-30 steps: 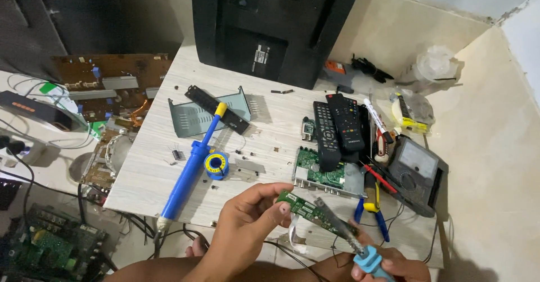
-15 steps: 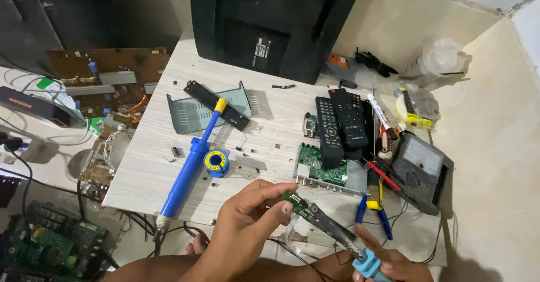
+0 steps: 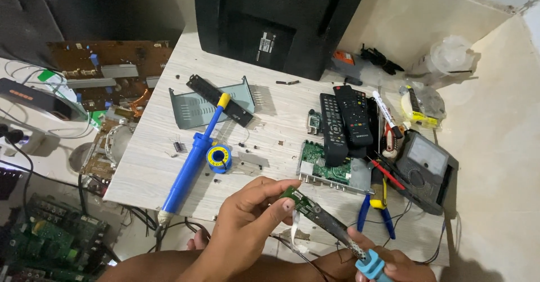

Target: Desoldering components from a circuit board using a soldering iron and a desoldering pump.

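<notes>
Left hand point(image 3: 247, 225) pinches small green circuit board point(image 3: 298, 198); right hand point(image 3: 388, 259) (low in frame) grips blue-handled soldering iron point(image 3: 360, 254) above bench point(image 3: 270, 124).

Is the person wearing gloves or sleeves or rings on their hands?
No. The left hand and right hand are both bare: no gloves, and no rings or watch that I can see. The forearms along the bottom of the picture are bare too, with no sleeves in view. The right hand is partly cut off by the picture's edge.
</notes>
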